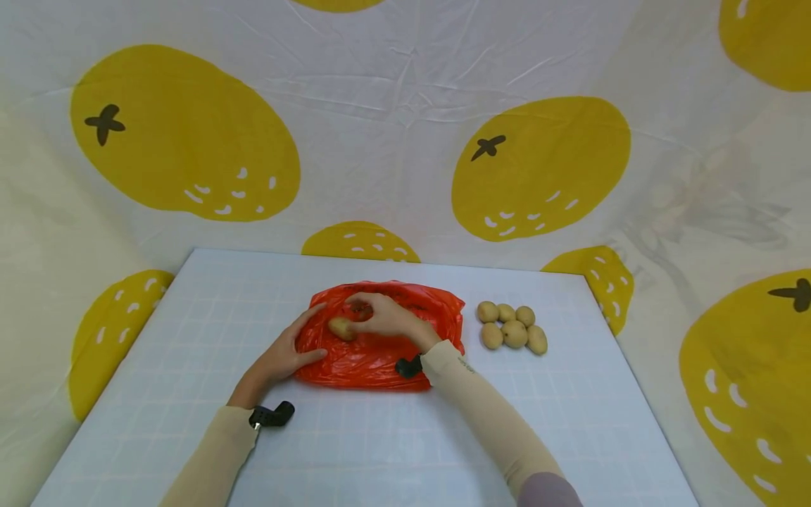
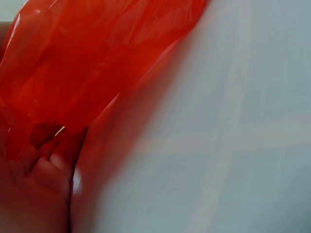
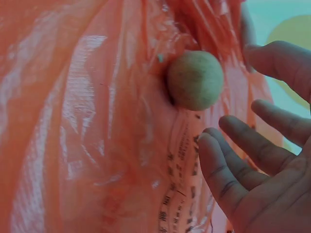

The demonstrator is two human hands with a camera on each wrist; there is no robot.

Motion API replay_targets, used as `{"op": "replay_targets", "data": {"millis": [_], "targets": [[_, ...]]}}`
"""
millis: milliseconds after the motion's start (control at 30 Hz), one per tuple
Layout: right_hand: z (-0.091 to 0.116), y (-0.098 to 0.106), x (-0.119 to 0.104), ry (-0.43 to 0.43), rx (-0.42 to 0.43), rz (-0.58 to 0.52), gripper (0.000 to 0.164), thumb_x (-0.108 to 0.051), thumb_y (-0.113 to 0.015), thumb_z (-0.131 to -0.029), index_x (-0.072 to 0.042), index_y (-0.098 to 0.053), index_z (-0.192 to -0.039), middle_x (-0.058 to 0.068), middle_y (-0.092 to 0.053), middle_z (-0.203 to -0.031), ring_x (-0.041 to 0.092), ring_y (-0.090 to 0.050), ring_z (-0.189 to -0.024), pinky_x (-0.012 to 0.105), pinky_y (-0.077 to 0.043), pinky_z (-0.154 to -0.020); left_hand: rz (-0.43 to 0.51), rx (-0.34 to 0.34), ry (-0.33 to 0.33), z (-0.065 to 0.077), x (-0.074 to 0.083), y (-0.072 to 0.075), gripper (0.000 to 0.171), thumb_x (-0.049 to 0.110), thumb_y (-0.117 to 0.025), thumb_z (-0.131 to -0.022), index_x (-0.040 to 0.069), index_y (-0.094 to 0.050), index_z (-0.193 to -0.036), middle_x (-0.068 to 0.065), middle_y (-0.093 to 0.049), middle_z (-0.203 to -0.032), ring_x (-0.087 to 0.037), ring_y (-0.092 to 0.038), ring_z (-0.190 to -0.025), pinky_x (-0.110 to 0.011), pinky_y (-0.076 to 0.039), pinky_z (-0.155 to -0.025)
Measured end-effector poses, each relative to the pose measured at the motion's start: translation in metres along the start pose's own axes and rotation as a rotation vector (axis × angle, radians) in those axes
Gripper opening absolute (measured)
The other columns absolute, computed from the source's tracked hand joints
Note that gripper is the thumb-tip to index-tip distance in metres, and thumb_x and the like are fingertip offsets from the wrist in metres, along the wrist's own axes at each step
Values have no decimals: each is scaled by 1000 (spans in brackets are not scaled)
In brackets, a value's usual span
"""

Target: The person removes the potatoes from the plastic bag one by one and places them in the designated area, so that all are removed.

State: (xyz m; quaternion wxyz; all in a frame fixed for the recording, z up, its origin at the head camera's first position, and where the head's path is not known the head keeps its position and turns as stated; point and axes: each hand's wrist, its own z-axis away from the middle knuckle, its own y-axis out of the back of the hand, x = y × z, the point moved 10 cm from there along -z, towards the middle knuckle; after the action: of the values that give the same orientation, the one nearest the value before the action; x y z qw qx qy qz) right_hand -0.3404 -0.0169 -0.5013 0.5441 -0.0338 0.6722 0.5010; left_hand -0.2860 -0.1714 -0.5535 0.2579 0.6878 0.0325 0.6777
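A red plastic bag (image 1: 380, 362) lies on the table, its mouth spread, with a single potato (image 1: 342, 328) on the plastic at its left part. My left hand (image 1: 281, 355) holds the bag's left edge, thumb on the near side; in the left wrist view its curled fingers (image 2: 46, 177) are partly covered by the red film. Over the bag reaches my right hand (image 1: 385, 317), close to that potato. The right wrist view shows the fingers (image 3: 257, 145) spread and apart from the potato (image 3: 196, 80), with printed lettering on the bag below it.
Right of the bag, several potatoes (image 1: 514, 334) sit grouped in two rows on the pale checked table (image 1: 380, 451). A white cloth (image 1: 380, 141) with yellow fruit prints hangs behind and at both sides of the table.
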Motion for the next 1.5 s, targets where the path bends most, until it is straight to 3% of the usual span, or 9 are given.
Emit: {"op": "replay_targets", "data": {"millis": [233,467,1133,1500], "targets": [[0,-7,4,-26,3,25,51,-36,-74,-95,-15,-61,-140,0,-66,-132,18,-61,-111,32,-56,-96,8,-3,1,1,1,0,88,28,-77,-91,33,-26,-163,-14,-20,-171,-47,-18,-155,-76,-19,-118],[-3,-13,1,9,-16,55,47,-31,-74,-96,-15,-62,-138,-4,-67,-122,13,-60,-100,25,-55,-89,4,-4,-6,1,3,0,88,27,-78,-91,32,-26,-163,-14,-21,-171,-47,-18,-155,-76,-19,-118],[-8,-23,3,-8,-30,90,47,-20,-75,-95,-15,-61,-139,-1,-65,-120,14,-59,-95,21,-54,-82,1,-1,-26,1,4,-1,88,26,-77,-91,30,-26,-163,-14,-23,-170,-47,-20,-155,-75,-22,-118],[-8,-23,1,1,-31,101,39,-20,-74,-95,-18,-65,-133,-5,-65,-114,12,-58,-94,20,-53,-80,11,-1,-25,0,1,-2,88,26,-78,-91,30,-26,-163,-14,-21,-170,-47,-19,-155,-75,-22,-117]]}}
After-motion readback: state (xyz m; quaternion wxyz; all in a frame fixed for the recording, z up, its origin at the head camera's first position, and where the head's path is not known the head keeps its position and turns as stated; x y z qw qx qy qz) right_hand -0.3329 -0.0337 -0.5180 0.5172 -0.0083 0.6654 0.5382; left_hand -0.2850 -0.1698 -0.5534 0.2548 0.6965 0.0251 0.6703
